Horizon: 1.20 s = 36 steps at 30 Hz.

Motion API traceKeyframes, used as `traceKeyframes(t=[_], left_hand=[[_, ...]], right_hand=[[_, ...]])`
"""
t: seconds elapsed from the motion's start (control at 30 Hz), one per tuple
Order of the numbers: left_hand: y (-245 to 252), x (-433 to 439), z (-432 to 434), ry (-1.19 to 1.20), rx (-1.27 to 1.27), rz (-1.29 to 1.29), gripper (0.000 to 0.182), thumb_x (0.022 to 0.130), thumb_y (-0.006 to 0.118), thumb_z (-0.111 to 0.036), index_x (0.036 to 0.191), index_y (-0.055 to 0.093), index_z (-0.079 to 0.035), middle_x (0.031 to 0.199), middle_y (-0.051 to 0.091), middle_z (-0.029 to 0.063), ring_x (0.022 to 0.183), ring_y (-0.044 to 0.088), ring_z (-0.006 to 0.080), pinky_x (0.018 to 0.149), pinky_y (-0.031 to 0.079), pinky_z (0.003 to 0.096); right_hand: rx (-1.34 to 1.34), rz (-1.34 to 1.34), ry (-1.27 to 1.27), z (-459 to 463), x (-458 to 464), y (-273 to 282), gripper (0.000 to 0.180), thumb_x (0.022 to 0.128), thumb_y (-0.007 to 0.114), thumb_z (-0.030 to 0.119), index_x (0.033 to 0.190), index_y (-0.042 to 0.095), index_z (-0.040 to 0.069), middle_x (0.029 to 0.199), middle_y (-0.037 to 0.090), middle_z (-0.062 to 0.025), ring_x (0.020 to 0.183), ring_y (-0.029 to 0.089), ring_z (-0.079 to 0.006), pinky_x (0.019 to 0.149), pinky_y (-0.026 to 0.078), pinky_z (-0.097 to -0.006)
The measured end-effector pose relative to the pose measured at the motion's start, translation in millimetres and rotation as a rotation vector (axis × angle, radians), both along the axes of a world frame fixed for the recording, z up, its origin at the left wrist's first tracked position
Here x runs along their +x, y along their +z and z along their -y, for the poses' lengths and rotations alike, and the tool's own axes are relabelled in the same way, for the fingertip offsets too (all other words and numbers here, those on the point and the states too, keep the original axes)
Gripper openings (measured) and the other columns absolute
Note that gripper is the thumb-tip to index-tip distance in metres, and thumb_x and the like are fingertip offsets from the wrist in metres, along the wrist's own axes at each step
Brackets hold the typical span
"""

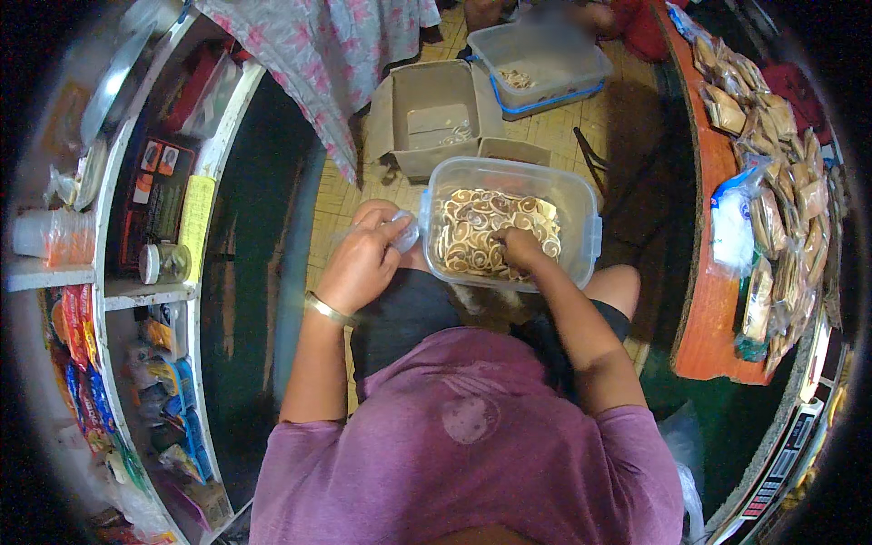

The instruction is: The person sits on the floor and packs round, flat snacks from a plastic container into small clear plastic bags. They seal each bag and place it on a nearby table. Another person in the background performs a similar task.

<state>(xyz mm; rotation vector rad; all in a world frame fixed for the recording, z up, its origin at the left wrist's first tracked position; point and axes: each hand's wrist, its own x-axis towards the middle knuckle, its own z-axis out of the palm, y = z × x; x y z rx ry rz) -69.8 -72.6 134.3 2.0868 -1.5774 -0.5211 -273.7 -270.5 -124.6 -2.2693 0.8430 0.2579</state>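
Observation:
A clear plastic tub (579,204) on my lap holds a heap of spiral-patterned snack rounds (477,231), brown and cream. My right hand (523,251) reaches into the tub with its fingers down among the rounds; its fingertips are partly hidden, and whether they grip a piece does not show. Left of the tub, my left hand (371,252) pinches a small clear plastic bag (405,230) between thumb and fingers. A metal bracelet circles the left wrist.
An open cardboard box (436,85) and a second clear tub with blue clips (548,102), each holding some pieces, stand on the floor beyond. Part of another person shows there. Packed snack bags (783,204) lie on an orange board (702,313) at right. Shelves (150,298) line the left.

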Motion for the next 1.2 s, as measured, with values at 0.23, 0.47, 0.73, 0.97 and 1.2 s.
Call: traceKeyframes(t=[0.23, 0.47, 0.73, 0.97, 1.2], left_hand=[[1, 4, -1, 0.006, -0.03, 0.0, 0.04, 0.075, 0.05, 0.0, 0.114, 0.061, 0.0, 0.112, 0.058, 0.019, 0.099, 0.058, 0.0368, 0.089, 0.046, 0.0397], [-1, 6, -2, 0.01, -0.041, -0.019, 0.04, 0.075, 0.05, 0.001, 0.114, 0.06, 0.001, 0.113, 0.057, 0.0199, 0.101, 0.057, 0.0368, 0.09, 0.045, 0.0396], [-10, -3, 5, -0.038, -0.066, 0.069, 0.037, 0.078, 0.052, -0.005, 0.113, 0.06, 0.0, 0.107, 0.057, 0.019, 0.1, 0.057, 0.0367, 0.089, 0.045, 0.0428], [-21, -22, -4, 0.017, 0.076, -0.016, 0.04, 0.08, 0.06, -0.006, 0.119, 0.057, -0.005, 0.111, 0.055, 0.0175, 0.1, 0.058, 0.0356, 0.085, 0.048, 0.0399], [-37, -20, -9, -0.079, -0.151, 0.053, 0.041, 0.079, 0.065, -0.01, 0.119, 0.056, -0.004, 0.107, 0.057, 0.0151, 0.093, 0.059, 0.0333, 0.08, 0.05, 0.0379]], right_hand=[[-0.196, -0.154, 0.156, -3, 10, -22, 0.019, 0.074, 0.064, 0.014, 0.092, 0.067, 0.008, 0.096, 0.066, -0.02, 0.091, 0.064, -0.0359, 0.077, 0.051, -0.0452], [0.012, 0.133, -0.191, -3, 10, 69, 0.015, 0.077, 0.066, 0.011, 0.083, 0.066, -0.002, 0.079, 0.068, -0.0174, 0.072, 0.066, -0.0303, 0.066, 0.053, -0.0375], [0.983, 0.519, -0.458, -41, 38, 165, 0.013, 0.081, 0.071, 0.01, 0.089, 0.065, 0.001, 0.076, 0.067, -0.0048, 0.067, 0.062, -0.0087, 0.06, 0.049, -0.022], [1.092, 0.553, -0.368, -74, 69, 165, 0.014, 0.081, 0.068, 0.01, 0.091, 0.064, 0.002, 0.079, 0.068, -0.0048, 0.065, 0.062, -0.01, 0.058, 0.047, -0.0222], [1.135, 0.502, -0.443, -78, 77, 167, 0.01, 0.082, 0.063, 0.004, 0.091, 0.061, 0.003, 0.076, 0.066, -0.0048, 0.061, 0.059, -0.0089, 0.054, 0.044, -0.0194]])
